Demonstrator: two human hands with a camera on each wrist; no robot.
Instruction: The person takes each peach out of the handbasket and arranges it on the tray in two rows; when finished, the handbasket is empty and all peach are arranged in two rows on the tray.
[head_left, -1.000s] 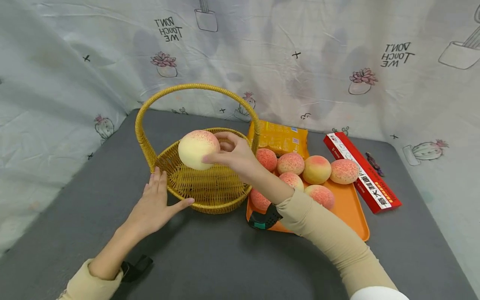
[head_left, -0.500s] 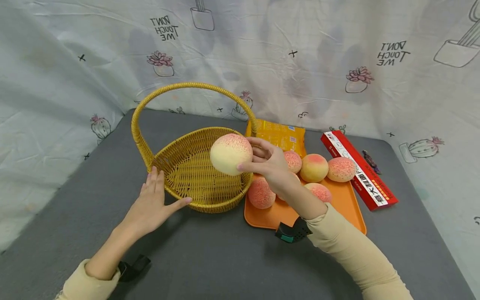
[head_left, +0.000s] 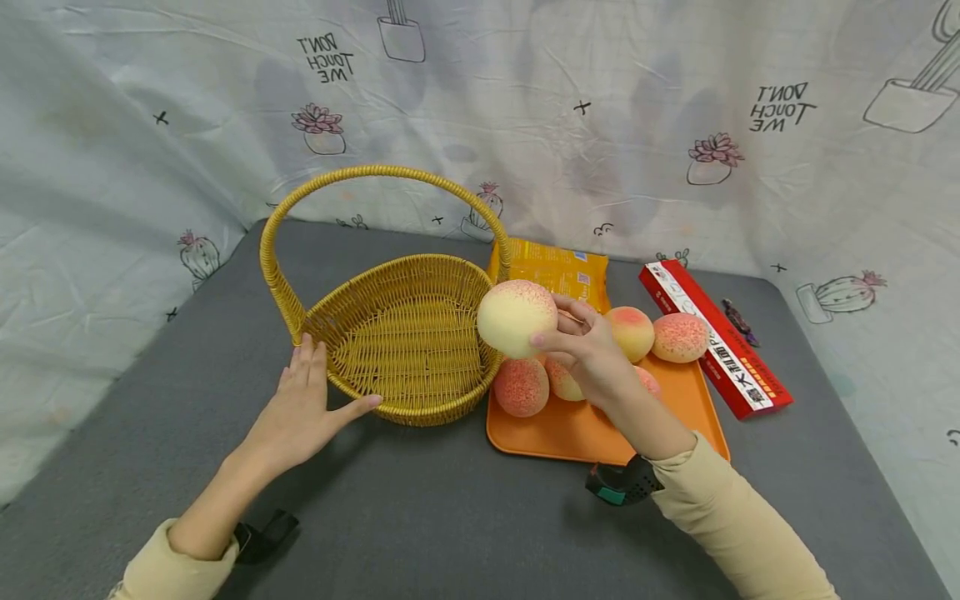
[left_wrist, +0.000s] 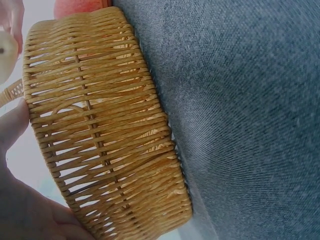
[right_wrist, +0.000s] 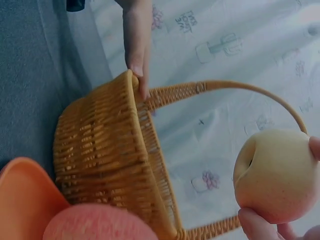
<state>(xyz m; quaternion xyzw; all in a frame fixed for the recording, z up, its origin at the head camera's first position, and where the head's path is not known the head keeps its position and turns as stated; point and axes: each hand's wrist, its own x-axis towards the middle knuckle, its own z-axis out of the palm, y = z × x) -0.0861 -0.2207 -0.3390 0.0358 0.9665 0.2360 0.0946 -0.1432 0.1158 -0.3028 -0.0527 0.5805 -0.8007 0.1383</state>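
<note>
Right hand pinching peach has moved right, out of basket toward tray; left hand unchanged, fingers flat on rim.

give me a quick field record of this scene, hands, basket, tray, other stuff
left hand: rests flat against the basket's outer wall
right hand: grips a peach in the air, above the basket's right rim
basket: wicker, arched handle, nothing inside
tray: orange, right of the basket, holds several more peaches
behind tray: yellow packet
right of tray: red box
surface: grey table
</note>
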